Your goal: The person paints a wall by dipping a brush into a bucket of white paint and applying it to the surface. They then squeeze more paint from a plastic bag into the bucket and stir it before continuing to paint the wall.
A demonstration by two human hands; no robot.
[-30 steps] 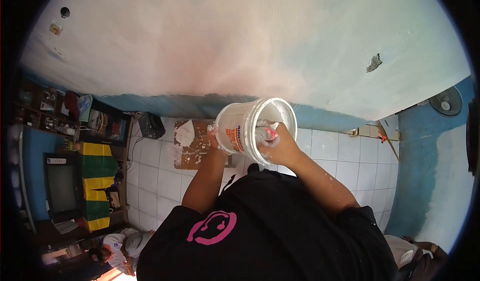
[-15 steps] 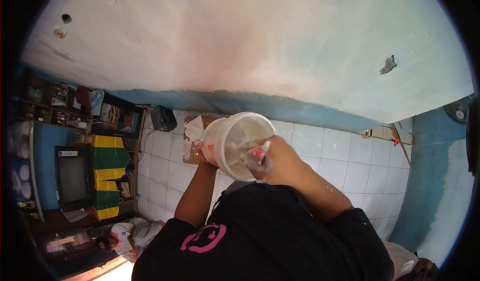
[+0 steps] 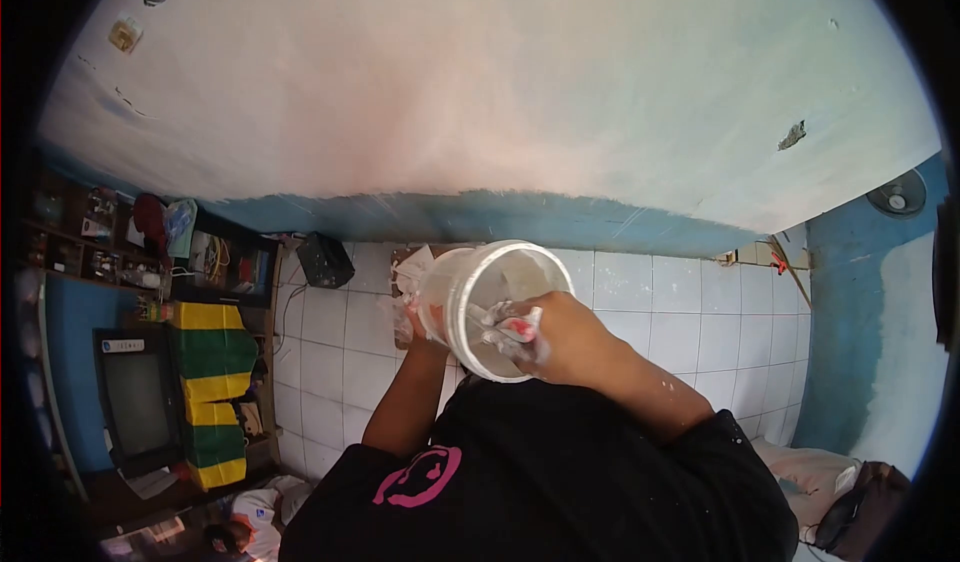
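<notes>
A white plastic bucket (image 3: 465,307) is tilted in front of my body, its mouth turned to the right, with whitish residue on its inner wall. My left hand (image 3: 418,320) is against the bucket's outer left side, its fingers wrapped on the bucket and partly hidden. At the bucket's mouth, my right hand (image 3: 530,330) is closed on a whitish, smeared cloth-like bundle (image 3: 495,324) with a red patch. Both hands carry white smears.
A partly whitened wall (image 3: 500,92) with a blue lower band stands ahead. White-smeared board (image 3: 405,262) lies on the tiled floor (image 3: 320,362). A black box (image 3: 325,260), shelves and a television (image 3: 140,402) are left; a seated person (image 3: 255,527) is lower left.
The bucket and both my hands have shifted slightly right and down in view. The wall and room have also shifted as the camera moved. My right hand remains at the bucket's mouth.
</notes>
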